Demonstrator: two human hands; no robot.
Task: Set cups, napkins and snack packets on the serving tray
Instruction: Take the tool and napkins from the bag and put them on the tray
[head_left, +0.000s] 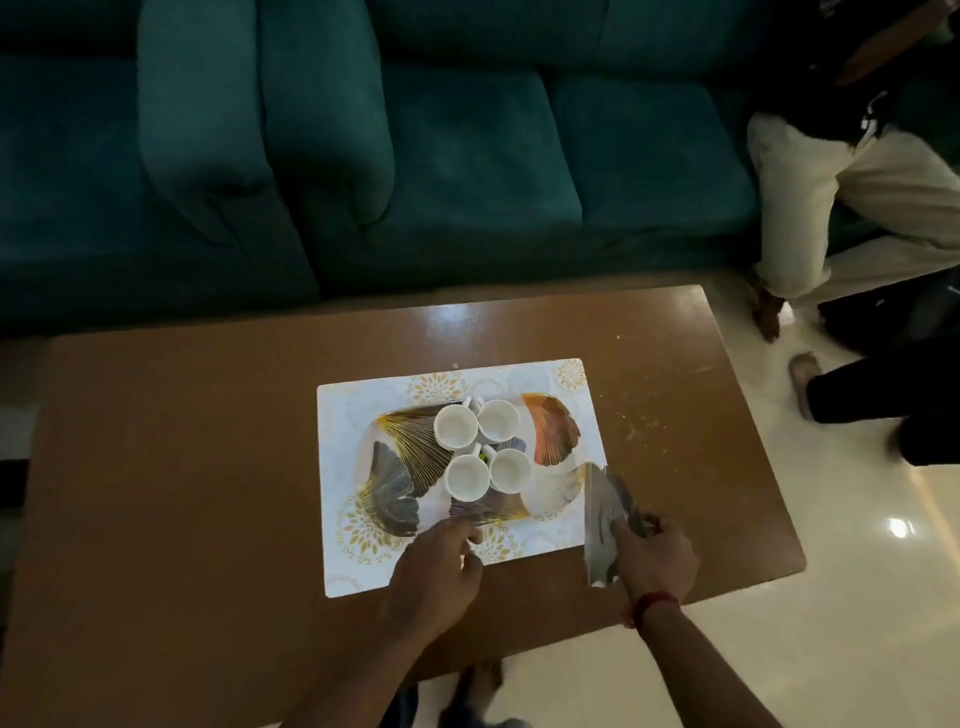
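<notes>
4 white cups (482, 447) clustered mid serving tray (558, 436), leaving its 3 o'clock side free. Right hand (655, 558) pinches silver snack packet (605, 519) there, prob. to add. Left hand (441, 564), fingers curled, steadies tray's 6 o'clock rim; actual grip unclear.

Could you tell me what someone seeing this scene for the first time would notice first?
Four white cups stand clustered in the middle of a patterned tray, which sits on a pale placemat on the brown table. At the tray's right edge the right hand holds a silvery packet, while the left hand reaches to the tray's near rim. A teal sofa fills the background.
</notes>
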